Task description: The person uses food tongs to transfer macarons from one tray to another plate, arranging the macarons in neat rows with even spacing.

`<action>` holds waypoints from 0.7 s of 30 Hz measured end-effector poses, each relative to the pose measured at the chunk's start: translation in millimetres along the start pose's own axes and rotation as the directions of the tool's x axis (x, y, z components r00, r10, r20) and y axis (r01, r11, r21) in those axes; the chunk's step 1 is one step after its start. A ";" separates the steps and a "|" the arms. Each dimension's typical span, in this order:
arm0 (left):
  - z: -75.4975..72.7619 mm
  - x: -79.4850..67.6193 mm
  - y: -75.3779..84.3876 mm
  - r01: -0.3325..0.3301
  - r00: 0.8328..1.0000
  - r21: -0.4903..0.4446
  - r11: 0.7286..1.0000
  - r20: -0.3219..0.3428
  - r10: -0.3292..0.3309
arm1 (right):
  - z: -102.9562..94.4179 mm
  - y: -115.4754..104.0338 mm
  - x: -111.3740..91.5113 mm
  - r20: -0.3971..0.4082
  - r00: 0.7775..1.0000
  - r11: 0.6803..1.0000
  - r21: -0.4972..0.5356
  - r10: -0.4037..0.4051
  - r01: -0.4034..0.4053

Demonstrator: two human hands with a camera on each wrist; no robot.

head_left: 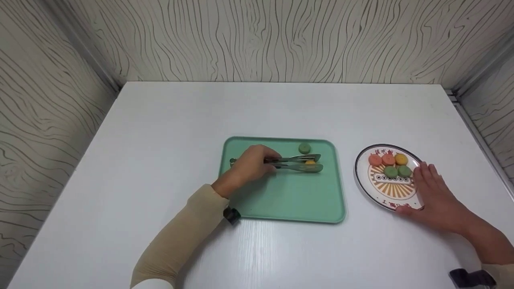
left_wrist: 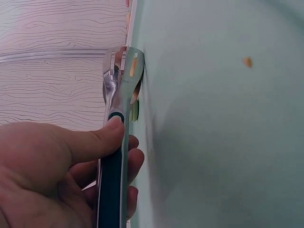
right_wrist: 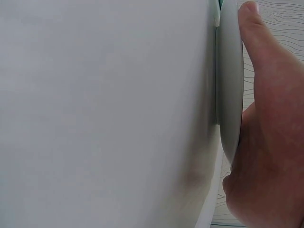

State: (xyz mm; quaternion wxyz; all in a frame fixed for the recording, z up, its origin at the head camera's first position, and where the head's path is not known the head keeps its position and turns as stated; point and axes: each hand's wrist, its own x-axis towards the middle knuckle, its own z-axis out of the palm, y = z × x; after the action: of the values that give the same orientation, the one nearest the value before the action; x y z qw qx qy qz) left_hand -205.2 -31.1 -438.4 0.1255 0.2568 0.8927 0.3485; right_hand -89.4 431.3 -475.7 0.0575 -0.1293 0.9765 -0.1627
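Observation:
My left hand grips metal tongs with a dark handle, held low over a green tray. In the left wrist view the thumb presses one side of the tongs and the fingers curl round the other. A yellow macaron shows between the tong heads, partly covered by them. Just behind lies a green macaron. My right hand rests at the near right rim of a round patterned plate, fingers straight and thumb spread; the right wrist view shows it against the plate's edge.
On the plate sit two pink macarons, a yellow macaron and two green macarons. A small orange crumb lies on the tray. The white table meets wood-patterned panels at the back and sides.

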 end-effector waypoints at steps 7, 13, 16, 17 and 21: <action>-1.9 -0.2 0.4 -0.012 1.000 0.011 1.000 -0.003 0.012 | 0.3 -0.4 0.0 0.003 1.000 1.000 0.000 0.009 -0.009; -3.8 -0.4 -0.5 -0.036 0.999 0.008 0.999 -0.015 0.036 | 1.0 0.3 -1.1 -0.014 1.000 1.000 0.005 -0.008 0.008; -4.0 -0.3 -1.5 -0.038 0.999 0.004 0.999 -0.017 0.038 | 1.2 0.3 -1.4 -0.018 1.000 1.000 0.005 -0.008 0.008; -3.9 -0.3 -1.7 -0.039 0.999 0.005 0.999 -0.018 0.039 | 1.2 0.3 -1.4 -0.018 1.000 1.000 0.005 -0.008 0.008; -3.5 -0.1 -2.2 -0.042 0.999 0.013 0.999 -0.020 0.042 | 0.8 0.2 -1.2 -0.016 1.000 1.000 0.004 -0.005 0.005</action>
State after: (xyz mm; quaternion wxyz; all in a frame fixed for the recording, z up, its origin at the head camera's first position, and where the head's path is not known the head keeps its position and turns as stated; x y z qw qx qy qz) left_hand -207.4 -34.5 -437.3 0.1073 0.2727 0.8905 0.3479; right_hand -88.1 431.6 -476.5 0.0494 -0.1303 0.9763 -0.1657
